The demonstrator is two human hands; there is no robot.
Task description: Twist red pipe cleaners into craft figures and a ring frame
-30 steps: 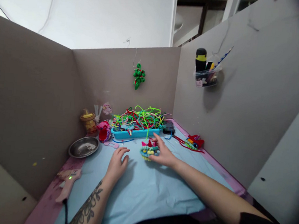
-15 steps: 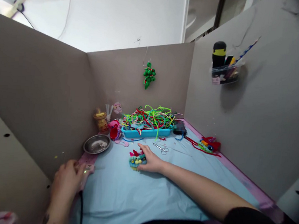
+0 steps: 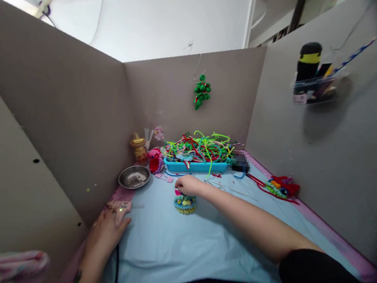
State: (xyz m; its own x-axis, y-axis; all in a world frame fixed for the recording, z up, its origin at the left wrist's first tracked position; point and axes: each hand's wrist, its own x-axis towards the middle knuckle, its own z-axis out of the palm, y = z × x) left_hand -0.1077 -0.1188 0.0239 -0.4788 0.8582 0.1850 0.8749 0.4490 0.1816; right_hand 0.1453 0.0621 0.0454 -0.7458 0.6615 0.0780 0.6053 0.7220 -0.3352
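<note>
A small round fuzzy pipe-cleaner piece (image 3: 185,205), with blue and yellow rings and pink tips on top, stands in the middle of the blue cloth. My right hand (image 3: 190,185) bends over it from above, its fingertips closed at the pink tips and partly hidden. To the left lies a pink glue gun (image 3: 123,210), a small green light lit on it and its nozzle pointing right. My left hand (image 3: 107,231) rests beside the glue gun's body, with thumb and fingers apart. A black cord (image 3: 117,263) runs toward the front edge.
A blue tray (image 3: 196,166) heaped with coloured pipe cleaners stands at the back. Near it are a metal bowl (image 3: 125,179) with white bits, scissors (image 3: 221,188) partly behind my right arm, and a red and green piece (image 3: 280,188). Grey panels (image 3: 166,99) enclose the table.
My right hand has moved from the side of the pipe-cleaner piece to its top. My left hand has slid back off the top of the glue gun. The view has shifted left.
</note>
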